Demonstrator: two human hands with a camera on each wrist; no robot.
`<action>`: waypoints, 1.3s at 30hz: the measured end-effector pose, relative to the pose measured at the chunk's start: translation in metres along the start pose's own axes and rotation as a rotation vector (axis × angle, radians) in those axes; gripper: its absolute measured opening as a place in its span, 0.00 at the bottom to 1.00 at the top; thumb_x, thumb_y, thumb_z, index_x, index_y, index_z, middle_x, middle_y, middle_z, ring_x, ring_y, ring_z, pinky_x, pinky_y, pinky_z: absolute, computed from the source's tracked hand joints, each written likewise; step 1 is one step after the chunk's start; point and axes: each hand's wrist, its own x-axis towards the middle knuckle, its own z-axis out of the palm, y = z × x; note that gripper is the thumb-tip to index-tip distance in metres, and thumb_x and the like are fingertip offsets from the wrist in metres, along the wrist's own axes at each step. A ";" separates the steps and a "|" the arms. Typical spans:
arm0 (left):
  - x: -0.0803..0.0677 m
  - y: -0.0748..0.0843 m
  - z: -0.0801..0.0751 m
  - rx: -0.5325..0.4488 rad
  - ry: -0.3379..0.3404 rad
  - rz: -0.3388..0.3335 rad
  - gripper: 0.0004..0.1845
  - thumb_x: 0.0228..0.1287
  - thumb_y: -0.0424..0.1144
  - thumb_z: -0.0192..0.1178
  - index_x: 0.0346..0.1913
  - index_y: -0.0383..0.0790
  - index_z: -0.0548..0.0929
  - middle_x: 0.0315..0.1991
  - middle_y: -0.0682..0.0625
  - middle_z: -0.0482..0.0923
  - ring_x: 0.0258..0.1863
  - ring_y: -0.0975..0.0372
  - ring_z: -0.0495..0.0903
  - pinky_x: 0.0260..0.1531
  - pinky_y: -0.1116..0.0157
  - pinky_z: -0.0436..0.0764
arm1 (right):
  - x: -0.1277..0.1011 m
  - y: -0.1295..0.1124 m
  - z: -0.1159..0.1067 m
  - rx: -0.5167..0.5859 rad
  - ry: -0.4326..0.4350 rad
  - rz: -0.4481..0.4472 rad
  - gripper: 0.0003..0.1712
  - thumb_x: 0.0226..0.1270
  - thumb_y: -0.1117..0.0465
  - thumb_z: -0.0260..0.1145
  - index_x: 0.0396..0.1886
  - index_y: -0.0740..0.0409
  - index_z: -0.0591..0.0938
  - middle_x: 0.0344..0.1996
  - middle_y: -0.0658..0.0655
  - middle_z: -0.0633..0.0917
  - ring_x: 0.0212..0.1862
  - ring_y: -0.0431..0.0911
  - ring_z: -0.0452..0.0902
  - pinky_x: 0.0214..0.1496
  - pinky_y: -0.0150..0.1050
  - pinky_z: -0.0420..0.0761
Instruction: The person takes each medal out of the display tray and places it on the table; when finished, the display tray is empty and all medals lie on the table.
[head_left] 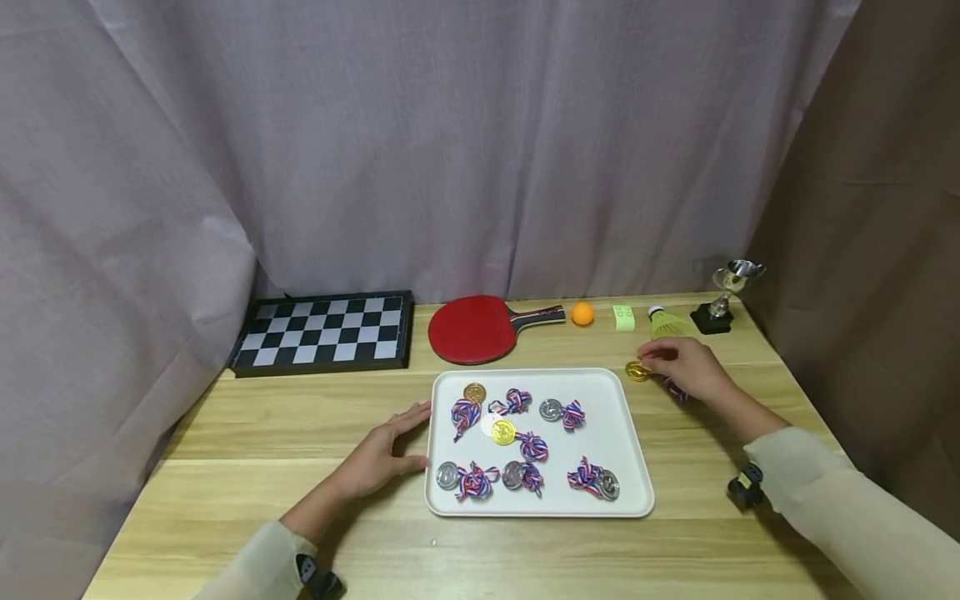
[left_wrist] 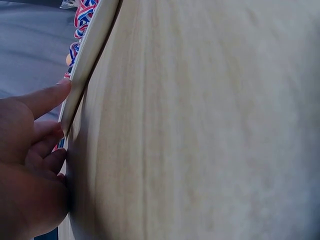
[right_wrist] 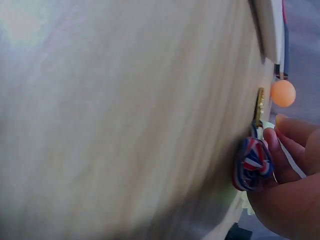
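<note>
A white tray (head_left: 637, 492) carries several medals with knotted red, white and blue ribbons, among them a gold medal (head_left: 503, 432) and a silver medal (head_left: 447, 475). Against the tray's left rim rests my left hand (head_left: 378, 454), index finger and thumb spread along it. Right of the tray, my right hand (head_left: 686, 365) is bent over another gold medal (head_left: 637, 371), which lies low at the table. Its bundled ribbon (right_wrist: 254, 162) sits beside my fingers in the right wrist view. Whether the fingertips grip the medal is hidden.
Along the back stand a chessboard (head_left: 322, 333), a red table tennis bat (head_left: 472, 329), an orange ball (head_left: 582, 314), a light green block (head_left: 623, 317), a yellow shuttlecock (head_left: 667, 323) and a trophy cup (head_left: 723, 296). Grey curtains (head_left: 480, 150) hang behind the table.
</note>
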 end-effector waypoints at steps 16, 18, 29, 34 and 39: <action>-0.001 0.000 -0.001 0.011 -0.006 0.009 0.42 0.63 0.39 0.73 0.78 0.39 0.67 0.80 0.49 0.59 0.82 0.49 0.50 0.81 0.43 0.43 | -0.033 -0.057 0.007 0.080 -0.097 -0.099 0.15 0.71 0.63 0.71 0.54 0.65 0.86 0.43 0.58 0.90 0.47 0.50 0.85 0.52 0.35 0.84; -0.001 0.000 -0.001 0.014 -0.008 0.008 0.42 0.63 0.39 0.73 0.78 0.39 0.66 0.80 0.49 0.59 0.82 0.49 0.50 0.81 0.43 0.43 | -0.036 -0.066 0.015 0.117 -0.125 -0.096 0.16 0.71 0.62 0.71 0.54 0.65 0.86 0.44 0.58 0.90 0.48 0.50 0.85 0.54 0.40 0.85; 0.001 0.002 -0.001 0.033 -0.023 0.003 0.42 0.63 0.38 0.73 0.78 0.39 0.66 0.81 0.50 0.58 0.82 0.50 0.49 0.81 0.44 0.43 | -0.034 -0.103 0.058 0.251 -0.286 -0.053 0.23 0.73 0.56 0.69 0.61 0.63 0.83 0.58 0.65 0.84 0.61 0.62 0.79 0.65 0.59 0.80; 0.000 0.002 -0.001 0.033 -0.026 0.003 0.42 0.63 0.37 0.73 0.78 0.38 0.65 0.81 0.49 0.58 0.82 0.50 0.49 0.81 0.44 0.42 | -0.028 -0.105 0.077 0.191 -0.308 -0.105 0.22 0.67 0.58 0.73 0.57 0.63 0.84 0.53 0.61 0.86 0.56 0.56 0.81 0.62 0.53 0.81; -0.001 0.003 -0.001 0.028 -0.028 0.000 0.42 0.63 0.37 0.72 0.78 0.38 0.65 0.81 0.49 0.57 0.82 0.50 0.49 0.81 0.44 0.41 | -0.028 -0.106 0.089 0.138 -0.287 -0.127 0.19 0.62 0.61 0.77 0.52 0.60 0.86 0.46 0.55 0.85 0.49 0.48 0.78 0.56 0.46 0.79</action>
